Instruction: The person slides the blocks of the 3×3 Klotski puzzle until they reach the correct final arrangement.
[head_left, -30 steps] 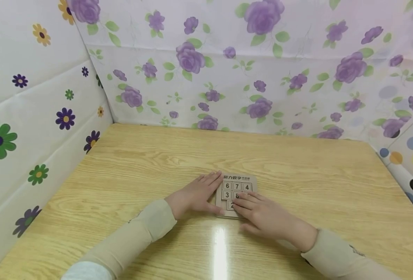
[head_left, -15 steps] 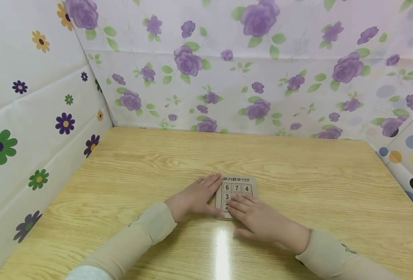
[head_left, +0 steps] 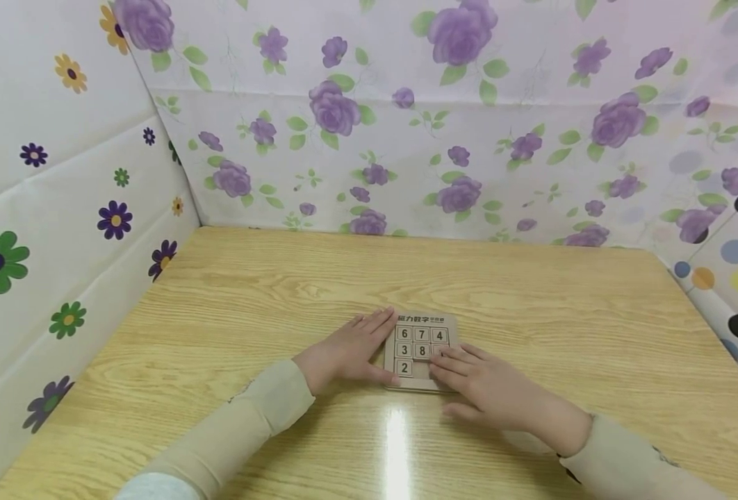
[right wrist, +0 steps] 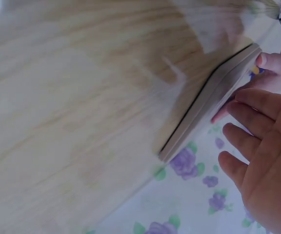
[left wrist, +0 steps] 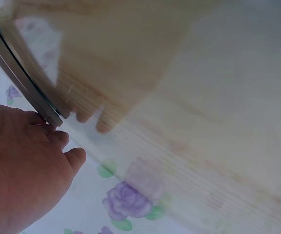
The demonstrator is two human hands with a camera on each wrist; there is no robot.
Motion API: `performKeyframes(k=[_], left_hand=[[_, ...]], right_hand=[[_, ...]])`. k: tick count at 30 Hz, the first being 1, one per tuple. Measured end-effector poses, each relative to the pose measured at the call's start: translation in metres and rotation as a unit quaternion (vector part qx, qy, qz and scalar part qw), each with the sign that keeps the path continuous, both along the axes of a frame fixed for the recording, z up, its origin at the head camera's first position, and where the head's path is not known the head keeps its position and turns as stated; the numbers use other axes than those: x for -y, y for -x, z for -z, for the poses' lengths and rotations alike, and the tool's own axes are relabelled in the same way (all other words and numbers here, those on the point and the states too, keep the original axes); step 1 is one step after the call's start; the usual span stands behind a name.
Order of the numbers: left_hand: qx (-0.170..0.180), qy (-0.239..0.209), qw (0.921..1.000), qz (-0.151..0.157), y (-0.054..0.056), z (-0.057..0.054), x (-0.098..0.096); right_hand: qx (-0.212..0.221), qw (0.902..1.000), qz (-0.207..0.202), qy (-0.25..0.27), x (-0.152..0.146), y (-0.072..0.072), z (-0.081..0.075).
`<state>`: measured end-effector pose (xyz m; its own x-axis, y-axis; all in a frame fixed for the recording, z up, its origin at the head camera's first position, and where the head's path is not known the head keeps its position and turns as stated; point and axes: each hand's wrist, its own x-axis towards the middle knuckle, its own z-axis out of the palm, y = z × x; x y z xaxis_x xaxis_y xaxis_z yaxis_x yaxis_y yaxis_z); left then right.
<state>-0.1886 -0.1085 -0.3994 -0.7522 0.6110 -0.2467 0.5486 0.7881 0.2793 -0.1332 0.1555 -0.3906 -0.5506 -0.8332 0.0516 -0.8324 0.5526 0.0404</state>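
A flat number slide puzzle [head_left: 428, 384] lies on the wooden table in the head view, its rows topped by 6, 7 and 4. Below them are 3 and 8, then a 2 tile [head_left: 404, 367] at bottom left with a gap beside it. Along the puzzle's left edge, my left hand [head_left: 347, 353] rests with long straight fingers and its thumb at the near left corner. My right hand [head_left: 493, 390] reaches over the lower right with extended fingers, hiding tiles there. From the wrist views, only the puzzle's side edge [right wrist: 209, 102] shows.
The wooden table [head_left: 269, 278] has a bright light reflection near the front. A purple-flowered cloth [head_left: 406, 167] hangs behind it. Another flowered cloth [head_left: 75, 229] stands at the left, with a dotted one [head_left: 734, 278] at the right.
The 2 tile slid from bottom middle to bottom left under my right fingers. My right hand then drew back to the right, uncovering the 8 and the gap. My left hand stayed in place.
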Motion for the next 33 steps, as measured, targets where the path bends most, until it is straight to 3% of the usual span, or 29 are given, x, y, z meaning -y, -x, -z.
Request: performKeyframes(k=[14,33], left_hand=[[0.003,0.003,1.0000,0.003,-0.001,-0.001,0.000],[0.001,0.001,1.0000,0.003,0.000,-0.002,0.001]], right_hand=[[0.002,0.9999,0.013,0.008,-0.015,-0.004,0.006],[-0.002,1.0000,0.002,0.005,0.005,-0.004,0.007]])
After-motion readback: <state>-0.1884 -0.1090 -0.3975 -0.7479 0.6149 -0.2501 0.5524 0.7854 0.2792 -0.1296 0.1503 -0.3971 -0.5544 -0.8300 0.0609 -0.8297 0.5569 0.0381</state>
